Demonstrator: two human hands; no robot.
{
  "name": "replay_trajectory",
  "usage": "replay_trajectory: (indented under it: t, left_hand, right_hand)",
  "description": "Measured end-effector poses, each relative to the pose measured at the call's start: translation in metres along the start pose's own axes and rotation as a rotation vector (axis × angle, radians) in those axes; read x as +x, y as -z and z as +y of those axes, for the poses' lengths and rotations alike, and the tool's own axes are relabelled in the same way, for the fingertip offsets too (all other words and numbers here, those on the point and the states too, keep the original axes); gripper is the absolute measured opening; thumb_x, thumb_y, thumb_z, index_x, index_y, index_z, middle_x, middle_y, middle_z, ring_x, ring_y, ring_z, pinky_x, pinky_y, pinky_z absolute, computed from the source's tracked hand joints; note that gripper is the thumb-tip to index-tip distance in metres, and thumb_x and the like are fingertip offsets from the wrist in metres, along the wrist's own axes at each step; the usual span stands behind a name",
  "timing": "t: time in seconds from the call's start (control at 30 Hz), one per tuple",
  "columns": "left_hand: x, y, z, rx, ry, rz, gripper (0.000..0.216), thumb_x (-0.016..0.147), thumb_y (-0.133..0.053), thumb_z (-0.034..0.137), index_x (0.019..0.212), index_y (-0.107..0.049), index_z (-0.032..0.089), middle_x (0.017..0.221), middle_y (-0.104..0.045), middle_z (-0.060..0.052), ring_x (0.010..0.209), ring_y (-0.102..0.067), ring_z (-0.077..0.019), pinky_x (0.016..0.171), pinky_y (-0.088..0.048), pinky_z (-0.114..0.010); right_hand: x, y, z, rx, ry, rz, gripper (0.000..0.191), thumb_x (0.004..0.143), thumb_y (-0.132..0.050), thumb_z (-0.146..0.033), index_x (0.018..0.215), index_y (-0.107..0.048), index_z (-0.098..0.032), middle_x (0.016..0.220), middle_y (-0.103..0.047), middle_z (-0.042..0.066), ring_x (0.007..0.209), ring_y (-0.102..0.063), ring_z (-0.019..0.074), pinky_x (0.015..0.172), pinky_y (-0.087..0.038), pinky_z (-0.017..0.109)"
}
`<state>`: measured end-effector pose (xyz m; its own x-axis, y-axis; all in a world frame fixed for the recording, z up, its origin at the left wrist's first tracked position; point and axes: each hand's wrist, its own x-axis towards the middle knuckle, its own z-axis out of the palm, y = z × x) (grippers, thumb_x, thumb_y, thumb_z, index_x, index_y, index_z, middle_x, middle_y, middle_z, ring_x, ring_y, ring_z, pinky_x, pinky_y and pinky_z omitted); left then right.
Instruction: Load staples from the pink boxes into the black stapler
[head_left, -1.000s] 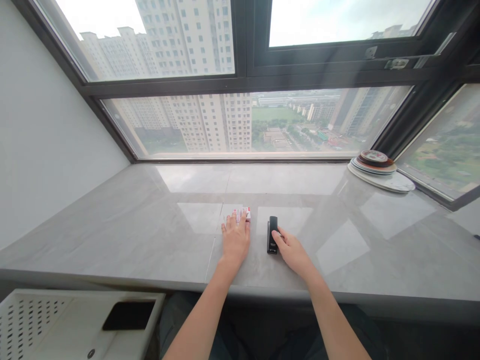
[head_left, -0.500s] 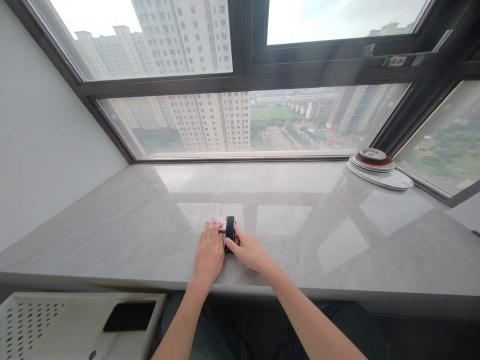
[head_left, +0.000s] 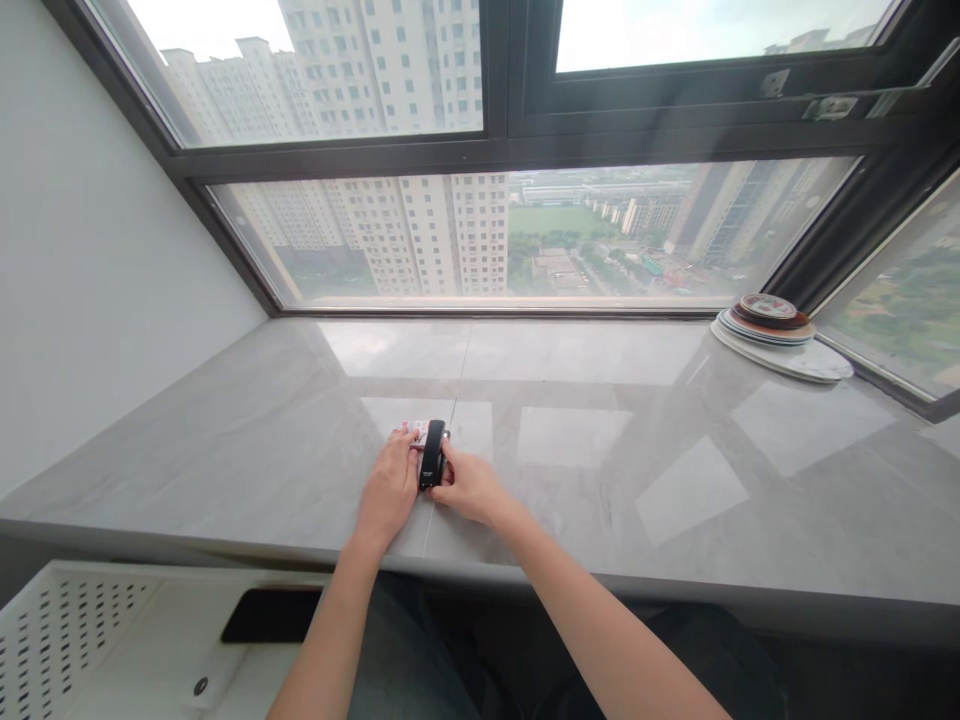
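On the grey stone sill [head_left: 600, 470] lies a small white and red paper stack [head_left: 417, 431], partly under my left hand [head_left: 388, 488], whose fingers lie flat on it. My right hand [head_left: 469, 484] is wrapped round a black stapler [head_left: 432, 462] that stands right beside the papers, its front end over their right edge. The two hands touch the stapler from either side.
A stack of patterned plates [head_left: 776, 330] sits at the far right of the sill by the window. Below the sill at the left is a white perforated tray [head_left: 90, 640] with a black phone [head_left: 270, 615] on it. A white wall bounds the left side.
My right hand slid the stapler left until it met the papers under my left hand. Both hands and the papers have shifted left on the sill.
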<state>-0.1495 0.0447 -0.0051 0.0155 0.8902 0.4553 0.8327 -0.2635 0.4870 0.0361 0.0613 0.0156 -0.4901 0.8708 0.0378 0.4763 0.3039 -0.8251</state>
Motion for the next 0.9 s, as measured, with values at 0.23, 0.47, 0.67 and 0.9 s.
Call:
replay_trajectory:
  t: [0.23, 0.47, 0.67, 0.9]
  left_hand:
    - [0.004, 0.003, -0.002, -0.034, 0.022, 0.027, 0.04, 0.107, -0.032, 0.029, 0.141, -0.054, 0.026, 0.152, -0.052, -0.007, 0.148, -0.041, -0.0225, 0.123, -0.035, -0.048]
    - [0.005, 0.005, -0.001, 0.017, 0.039, 0.053, 0.04, 0.106, -0.033, 0.028, 0.137, -0.058, 0.027, 0.143, -0.058, -0.009, 0.137, -0.05, -0.026, 0.117, -0.039, -0.05]
    - [0.003, 0.004, 0.005, 0.063, 0.087, 0.051, 0.04, 0.106, -0.032, 0.027, 0.136, -0.059, 0.028, 0.143, -0.061, -0.008, 0.135, -0.052, -0.0279, 0.122, -0.025, -0.062]
    - [-0.003, 0.02, 0.013, 0.028, 0.126, 0.16, 0.04, 0.107, -0.029, 0.028, 0.135, -0.057, 0.026, 0.141, -0.062, -0.007, 0.137, -0.051, -0.0266, 0.125, -0.019, -0.063]
  right_hand:
    - [0.002, -0.003, -0.002, -0.056, -0.014, 0.029, 0.081, 0.078, -0.075, -0.032, 0.153, -0.043, -0.025, 0.081, -0.068, -0.002, 0.071, -0.058, 0.0183, 0.063, -0.033, 0.026]
    - [0.0, -0.004, -0.004, -0.069, -0.011, 0.06, 0.074, 0.077, -0.077, -0.034, 0.145, -0.05, -0.024, 0.081, -0.068, -0.002, 0.071, -0.058, 0.018, 0.061, -0.032, 0.025]
    - [0.0, -0.002, -0.008, -0.022, -0.032, 0.034, 0.089, 0.076, -0.079, -0.035, 0.156, -0.041, -0.022, 0.078, -0.065, -0.003, 0.071, -0.058, 0.0181, 0.064, -0.037, 0.026]
    - [-0.044, 0.023, 0.018, 0.248, -0.087, 0.213, 0.086, 0.094, -0.06, -0.034, 0.166, -0.017, -0.018, 0.088, -0.067, 0.0, 0.073, -0.063, 0.0156, 0.072, -0.052, 0.029]
